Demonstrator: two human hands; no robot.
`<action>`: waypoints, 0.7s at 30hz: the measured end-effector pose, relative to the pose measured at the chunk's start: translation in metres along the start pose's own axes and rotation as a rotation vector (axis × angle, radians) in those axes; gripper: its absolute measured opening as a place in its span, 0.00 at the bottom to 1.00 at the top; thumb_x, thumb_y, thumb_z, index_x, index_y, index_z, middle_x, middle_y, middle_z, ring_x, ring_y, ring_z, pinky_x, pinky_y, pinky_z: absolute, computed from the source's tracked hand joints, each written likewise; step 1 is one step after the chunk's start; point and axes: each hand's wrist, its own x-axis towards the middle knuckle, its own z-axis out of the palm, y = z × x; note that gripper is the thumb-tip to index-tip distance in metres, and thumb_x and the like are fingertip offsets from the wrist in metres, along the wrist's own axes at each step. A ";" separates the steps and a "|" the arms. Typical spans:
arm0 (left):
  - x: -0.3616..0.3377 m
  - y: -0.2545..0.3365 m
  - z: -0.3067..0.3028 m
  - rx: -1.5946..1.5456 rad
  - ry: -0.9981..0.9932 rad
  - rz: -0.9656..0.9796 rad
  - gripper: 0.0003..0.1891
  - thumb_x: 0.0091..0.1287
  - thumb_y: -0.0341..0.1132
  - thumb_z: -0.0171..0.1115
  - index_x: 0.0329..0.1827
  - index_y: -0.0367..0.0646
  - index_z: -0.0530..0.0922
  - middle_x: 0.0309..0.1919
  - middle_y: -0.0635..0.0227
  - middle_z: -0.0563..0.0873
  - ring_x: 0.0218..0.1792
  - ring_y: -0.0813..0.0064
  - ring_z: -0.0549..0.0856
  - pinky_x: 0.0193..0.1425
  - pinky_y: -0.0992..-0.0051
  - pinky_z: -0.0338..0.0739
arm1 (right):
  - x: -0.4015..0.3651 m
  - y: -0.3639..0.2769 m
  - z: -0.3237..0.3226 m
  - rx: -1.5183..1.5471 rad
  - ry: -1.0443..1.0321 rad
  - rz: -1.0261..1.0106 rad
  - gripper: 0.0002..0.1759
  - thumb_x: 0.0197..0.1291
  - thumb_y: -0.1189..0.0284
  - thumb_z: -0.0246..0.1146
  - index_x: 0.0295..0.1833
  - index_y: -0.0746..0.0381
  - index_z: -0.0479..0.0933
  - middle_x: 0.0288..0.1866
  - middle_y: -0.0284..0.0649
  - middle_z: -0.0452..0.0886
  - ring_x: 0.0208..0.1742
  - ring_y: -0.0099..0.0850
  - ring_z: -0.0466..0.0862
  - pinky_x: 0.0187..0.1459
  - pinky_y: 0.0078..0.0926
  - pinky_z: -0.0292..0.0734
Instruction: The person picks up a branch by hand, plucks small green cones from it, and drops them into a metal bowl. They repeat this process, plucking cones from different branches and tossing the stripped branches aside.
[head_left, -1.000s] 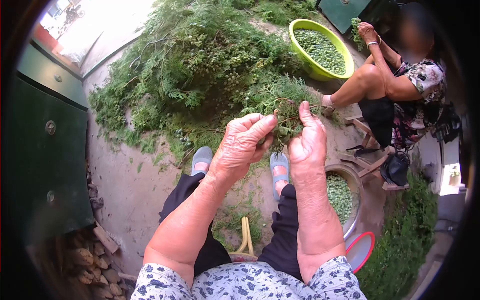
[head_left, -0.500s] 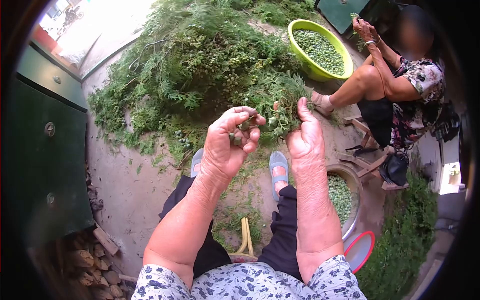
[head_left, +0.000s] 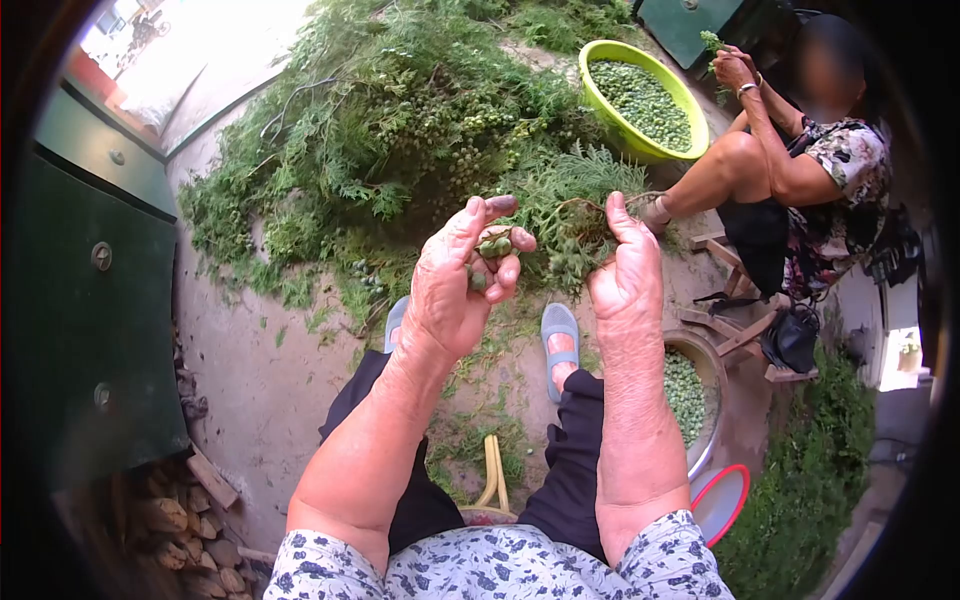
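My left hand (head_left: pixel 450 280) is curled around several small green cones (head_left: pixel 495 246), with its thumb and forefinger raised. Closed around a leafy evergreen sprig (head_left: pixel 580 238), my right hand (head_left: pixel 626 280) has its thumb upright against the stem. The sprig points toward my left hand, a small gap away. Beyond both hands spreads a large heap of cut evergreen branches (head_left: pixel 400 130). Beside my right forearm, partly hidden by it, stands a metal basin (head_left: pixel 718 375) of green cones (head_left: pixel 684 398).
A yellow-green tub (head_left: pixel 587 85) of cones stands beyond the heap. At right another person (head_left: pixel 845 160) sits on a wooden stool (head_left: pixel 735 330), holding a sprig. A red-rimmed basin (head_left: pixel 742 490) lies near my right elbow. Green cabinets (head_left: pixel 100 320) and firewood (head_left: pixel 190 530) line the left.
My right hand has shifted slightly right and turned the sprig, so its bare stem shows beside the thumb. My left thumb and forefinger have lifted, with cones still in the palm.
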 end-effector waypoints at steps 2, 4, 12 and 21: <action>-0.002 0.005 0.004 -0.019 0.023 -0.008 0.25 0.70 0.50 0.48 0.55 0.33 0.70 0.33 0.62 0.78 0.22 0.83 0.70 0.20 0.86 0.61 | -0.005 -0.005 0.007 -0.156 0.083 -0.040 0.10 0.60 0.67 0.61 0.42 0.61 0.74 0.33 0.36 0.78 0.32 0.30 0.80 0.32 0.31 0.78; -0.001 0.007 0.000 0.010 0.008 -0.005 0.27 0.69 0.52 0.47 0.56 0.34 0.69 0.32 0.63 0.78 0.21 0.83 0.70 0.20 0.86 0.61 | 0.002 -0.001 -0.004 -0.238 0.033 0.005 0.10 0.59 0.66 0.62 0.36 0.60 0.73 0.27 0.35 0.76 0.25 0.28 0.76 0.27 0.29 0.75; -0.003 0.011 0.004 0.187 -0.002 -0.061 0.37 0.66 0.63 0.41 0.60 0.35 0.66 0.29 0.67 0.78 0.19 0.85 0.68 0.18 0.88 0.57 | -0.022 -0.004 0.015 -0.484 -0.324 0.182 0.09 0.56 0.71 0.65 0.29 0.64 0.75 0.16 0.33 0.74 0.11 0.20 0.68 0.14 0.19 0.66; -0.002 0.009 0.003 0.260 -0.019 -0.122 0.39 0.64 0.66 0.40 0.61 0.35 0.66 0.27 0.65 0.77 0.17 0.86 0.66 0.17 0.88 0.55 | -0.029 -0.007 0.018 -0.797 -0.448 0.067 0.07 0.52 0.74 0.67 0.35 0.65 0.79 0.21 0.33 0.79 0.15 0.15 0.71 0.16 0.12 0.63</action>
